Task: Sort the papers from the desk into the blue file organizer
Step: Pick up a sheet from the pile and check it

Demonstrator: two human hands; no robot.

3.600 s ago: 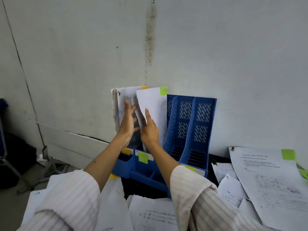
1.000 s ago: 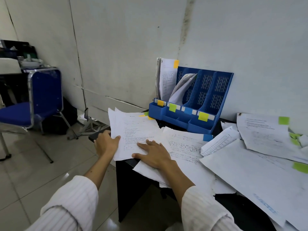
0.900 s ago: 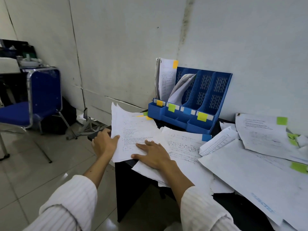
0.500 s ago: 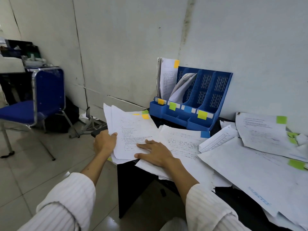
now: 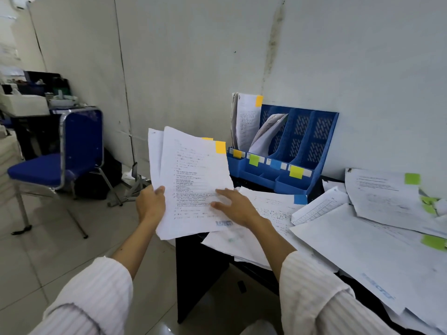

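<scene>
The left hand (image 5: 150,204) grips a small stack of printed sheets (image 5: 191,182) at its left edge, thumb over the front, and holds it tilted up off the desk (image 5: 200,274). An orange sticky tab (image 5: 220,147) marks the top right corner of the front sheet. The right hand (image 5: 235,209) lies with fingers spread and nearly straight against the lower right of the same stack (blurred, so contact is probable, not certain).

The blue file organizer (image 5: 302,151) stands at the back of the desk against the wall (image 5: 193,56). Its slots carry orange, green, blue and yellow tabs; the two leftmost hold papers (image 5: 245,119). Loose sheets (image 5: 362,238) cover the desk to the right, some with green tabs. A blue chair (image 5: 60,160) stands on the floor at left.
</scene>
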